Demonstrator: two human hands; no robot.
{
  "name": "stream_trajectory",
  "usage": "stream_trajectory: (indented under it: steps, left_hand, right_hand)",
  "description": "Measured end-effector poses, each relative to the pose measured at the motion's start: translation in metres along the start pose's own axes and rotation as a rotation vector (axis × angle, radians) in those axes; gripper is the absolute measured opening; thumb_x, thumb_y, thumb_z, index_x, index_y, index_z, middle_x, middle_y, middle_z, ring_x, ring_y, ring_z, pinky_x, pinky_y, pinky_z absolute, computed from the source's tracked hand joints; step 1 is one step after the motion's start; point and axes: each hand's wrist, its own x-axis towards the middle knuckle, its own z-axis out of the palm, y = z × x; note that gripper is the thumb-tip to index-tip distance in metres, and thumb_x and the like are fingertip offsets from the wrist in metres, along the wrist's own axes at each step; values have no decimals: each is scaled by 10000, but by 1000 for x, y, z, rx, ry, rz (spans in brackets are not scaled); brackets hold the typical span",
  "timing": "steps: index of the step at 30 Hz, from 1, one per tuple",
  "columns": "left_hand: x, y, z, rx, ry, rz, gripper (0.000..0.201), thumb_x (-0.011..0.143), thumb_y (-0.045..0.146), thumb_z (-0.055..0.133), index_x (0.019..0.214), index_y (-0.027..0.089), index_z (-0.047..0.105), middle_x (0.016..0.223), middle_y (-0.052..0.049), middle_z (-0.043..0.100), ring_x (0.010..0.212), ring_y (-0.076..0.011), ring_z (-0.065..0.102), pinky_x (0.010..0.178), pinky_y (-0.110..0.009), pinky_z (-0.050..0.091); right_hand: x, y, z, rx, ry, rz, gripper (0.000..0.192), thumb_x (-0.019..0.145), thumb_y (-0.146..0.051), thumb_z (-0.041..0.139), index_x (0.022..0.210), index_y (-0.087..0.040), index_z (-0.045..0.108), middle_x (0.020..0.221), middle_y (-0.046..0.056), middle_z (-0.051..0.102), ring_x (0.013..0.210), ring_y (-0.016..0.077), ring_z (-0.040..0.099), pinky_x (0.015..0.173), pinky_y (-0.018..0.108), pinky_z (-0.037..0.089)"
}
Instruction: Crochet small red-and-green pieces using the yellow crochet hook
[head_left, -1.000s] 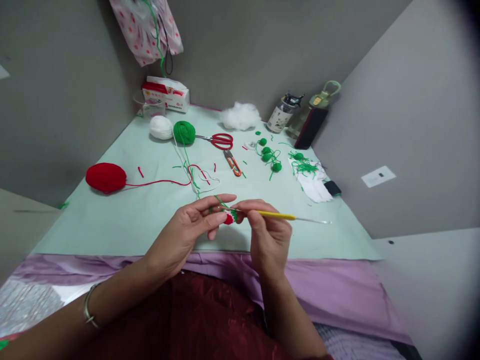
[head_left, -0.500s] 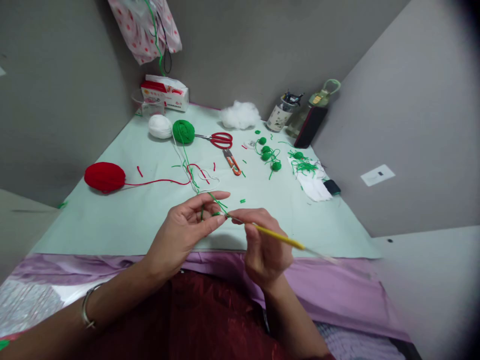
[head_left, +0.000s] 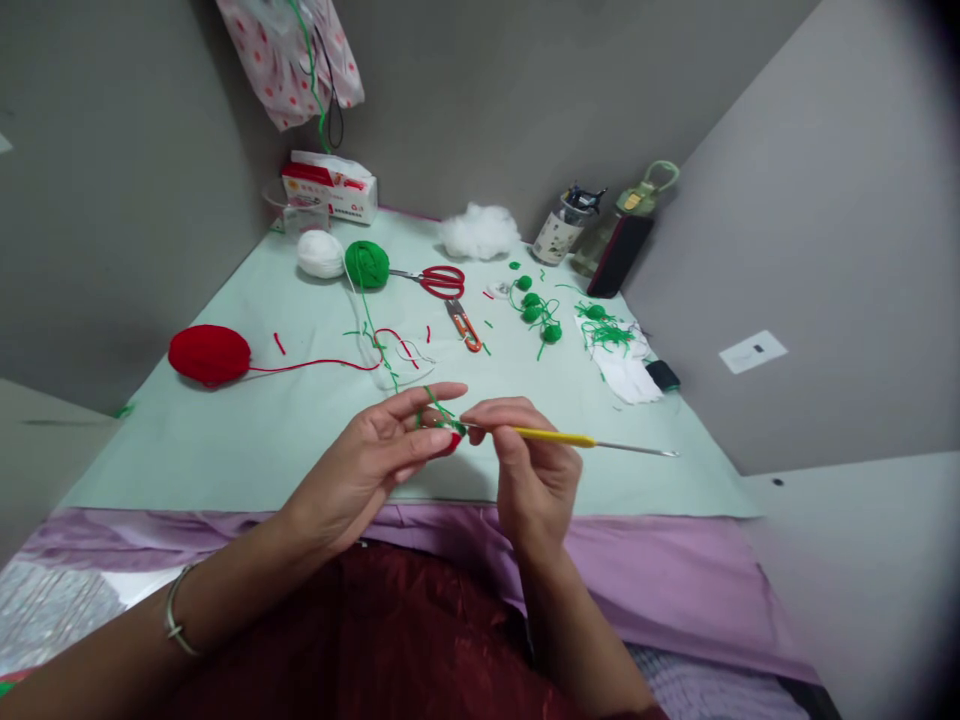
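My left hand (head_left: 390, 450) pinches a small crochet piece (head_left: 456, 434) in green, red and some white between thumb and fingers. Green yarn (head_left: 435, 402) loops over its raised index finger and runs back to the green yarn ball (head_left: 367, 264). My right hand (head_left: 536, 470) is closed around a crochet hook (head_left: 555, 437) with a yellow grip and metal ends. The hook's left tip meets the piece at my left fingertips; the stitches there are too small to make out. A red yarn ball (head_left: 209, 354) and a white yarn ball (head_left: 320, 254) lie at the left.
Red-handled scissors (head_left: 442, 281) and orange thread snips (head_left: 463, 326) lie mid-table. Behind are white stuffing (head_left: 480, 232), a pen cup (head_left: 557, 237) and a bottle (head_left: 600, 245) with a phone (head_left: 621, 255) against it. Small green balls (head_left: 552, 333) and yarn scraps (head_left: 611, 333) are at right.
The hook has swung from a downward slant to nearly level, my right hand turning with it. The piece between my left fingers has turned, and its red part now shows.
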Motion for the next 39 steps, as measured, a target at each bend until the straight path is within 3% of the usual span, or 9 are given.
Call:
stream_trajectory:
  steps: [5,9,11,13,15,18,28,32,39]
  left_hand:
    - [0,-6,3,92,67,106,405,768,268,898,1165,264,816,798,20,629,694,-85,470,556,-165,353]
    - [4,-5,-1,-49,16,-32,393,782,273,882,1163,206,816,638,62,529,545,-41,334,614,-154,428]
    - [5,-3,-4,-129,-20,-99,338,770,234,878,1100,174,834,568,92,452,509,-29,287,761,-211,521]
    - [5,-2,-6,-152,-8,-77,297,764,199,873,1059,180,842,588,87,491,518,-28,326,884,-272,542]
    - [4,-3,-5,-95,23,-4,312,766,192,875,1075,215,839,684,57,598,569,-40,412,836,-226,524]
    - [2,-6,-1,42,12,69,327,778,218,877,1100,254,837,749,36,660,634,-66,481,657,-174,443]
    - [-1,-3,0,110,-19,53,255,823,261,831,1078,264,841,829,18,718,648,-74,538,755,-241,455]
    - [-3,-4,-2,154,7,85,240,817,270,836,1057,277,846,815,33,685,634,-64,534,712,-224,452]
    - [-1,-12,-2,207,92,217,328,803,213,859,1107,333,832,764,53,605,675,-65,530,641,-162,439]
  right_hand:
    - [-6,4,2,-206,-69,-189,266,980,-97,613,1142,-256,752,987,43,759,904,173,718,792,347,613]
    - [-11,4,-2,-465,-105,-371,367,937,-65,669,1240,-258,738,1093,76,756,1010,202,711,832,360,613]
    - [-8,3,-4,-356,-56,-285,321,962,-82,635,1192,-273,753,1027,53,769,931,187,713,787,355,612]
    - [-4,2,-4,-177,13,-139,245,988,-125,606,1087,-273,774,908,26,758,794,164,691,704,336,595]
    - [-1,2,-2,-35,24,-20,202,998,-171,605,1000,-265,783,858,18,744,747,158,675,673,328,578]
    - [-1,4,1,38,-31,18,167,984,-195,639,996,-265,790,927,29,774,877,181,708,765,347,584]
    - [-2,8,-6,267,5,234,180,1038,-311,566,988,-220,714,872,26,776,691,137,688,678,307,592]
    - [-3,-2,-10,32,-37,86,184,1049,-219,526,1029,-232,708,917,20,771,743,135,705,714,305,598]
    - [-9,1,-3,-484,-152,-440,238,1014,-107,527,1184,-195,669,999,84,781,909,186,728,783,336,622]
